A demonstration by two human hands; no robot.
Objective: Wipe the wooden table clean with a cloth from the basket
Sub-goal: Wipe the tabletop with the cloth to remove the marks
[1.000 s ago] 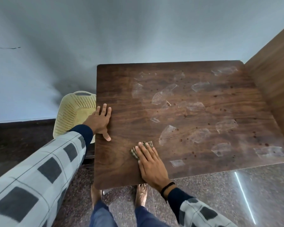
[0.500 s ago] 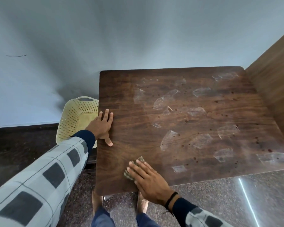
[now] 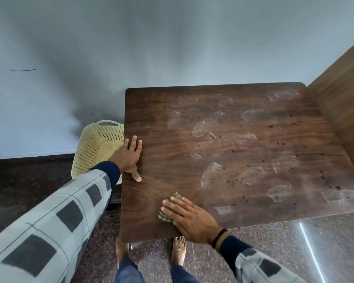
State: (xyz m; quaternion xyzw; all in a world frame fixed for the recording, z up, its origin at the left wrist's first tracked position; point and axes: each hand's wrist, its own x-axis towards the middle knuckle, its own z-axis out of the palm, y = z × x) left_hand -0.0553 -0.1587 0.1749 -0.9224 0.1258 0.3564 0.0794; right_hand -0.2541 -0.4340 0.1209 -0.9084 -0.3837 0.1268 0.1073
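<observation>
A dark wooden table (image 3: 243,148) fills the middle and right, marked with pale smears and small dark spots. My right hand (image 3: 189,218) lies flat near the table's front left corner, pressing a folded checked cloth (image 3: 169,207) against the wood; only the cloth's left and far edges show past my fingers. My left hand (image 3: 129,157) rests flat on the table's left edge, fingers spread, holding nothing. A pale yellow perforated basket (image 3: 96,146) stands on the floor just left of the table, behind my left wrist.
A grey wall rises behind the table. A wooden panel (image 3: 343,111) stands along the table's right side. The floor (image 3: 294,252) is dark speckled stone. My bare feet (image 3: 179,252) are under the table's front edge.
My right hand slid the cloth toward me and left, nearer the table's front left corner. My left hand stayed on the left edge.
</observation>
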